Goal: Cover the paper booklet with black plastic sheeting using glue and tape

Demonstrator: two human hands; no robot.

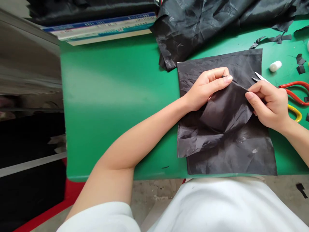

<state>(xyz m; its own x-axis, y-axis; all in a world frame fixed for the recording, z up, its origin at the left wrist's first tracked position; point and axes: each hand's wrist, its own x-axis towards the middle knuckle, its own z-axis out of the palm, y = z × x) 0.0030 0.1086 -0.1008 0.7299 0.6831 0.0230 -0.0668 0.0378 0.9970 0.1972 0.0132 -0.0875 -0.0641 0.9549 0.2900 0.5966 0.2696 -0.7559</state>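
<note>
Two layers of black fabric lie on the green table, near its front edge. My left hand pinches a raised edge of the upper layer between thumb and fingers. To the right, my right hand is closed on the same edge, which is stretched between the two hands. The lower layer spreads flat beneath. Scissors with red and yellow handles rest at the right, partly behind my right hand, their tips showing above it.
A bigger heap of black fabric covers the table's back. Flat books or boards are stacked at the back left under black material. A small white cylinder and black scraps lie at the right.
</note>
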